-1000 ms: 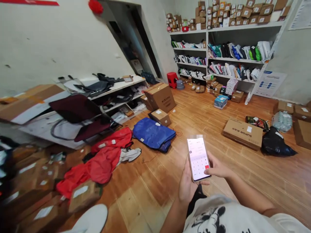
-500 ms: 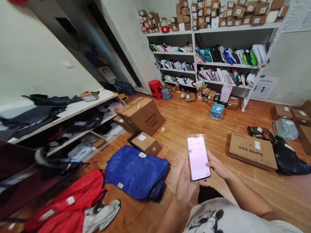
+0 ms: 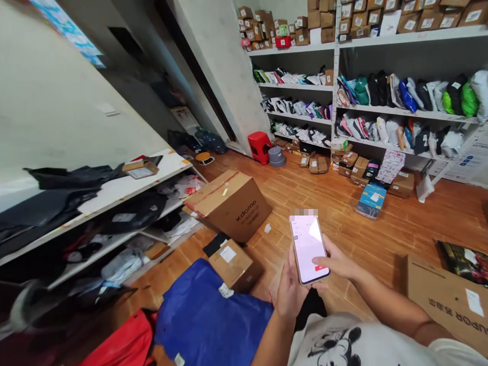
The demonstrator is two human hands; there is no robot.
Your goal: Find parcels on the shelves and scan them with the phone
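A smartphone (image 3: 307, 251) with a bright, pinkish-white screen is held upright in front of my body. My left hand (image 3: 288, 290) grips it from the left side and below. From the right, my right hand (image 3: 335, 259) also holds the phone, its thumb lying over the lower part of the screen by a small red button. The fingers behind the phone are mostly hidden. Below and to the left, a folded blue bag (image 3: 209, 315) lies on the floor, beside a red cloth bag (image 3: 122, 343).
A large carton (image 3: 232, 203) and a smaller box (image 3: 231, 264) stand on the wooden floor. Shelves (image 3: 297, 86) full of parcels line the back wall. A low white shelf unit (image 3: 168, 165) runs along the left. Another flat carton (image 3: 450, 300) lies at right; a red stool (image 3: 260, 147) stands behind.
The view has moved forward and turned left, so the shelves and cartons look nearer. My right thumb has shifted inward over the screen, where a red button now shows.
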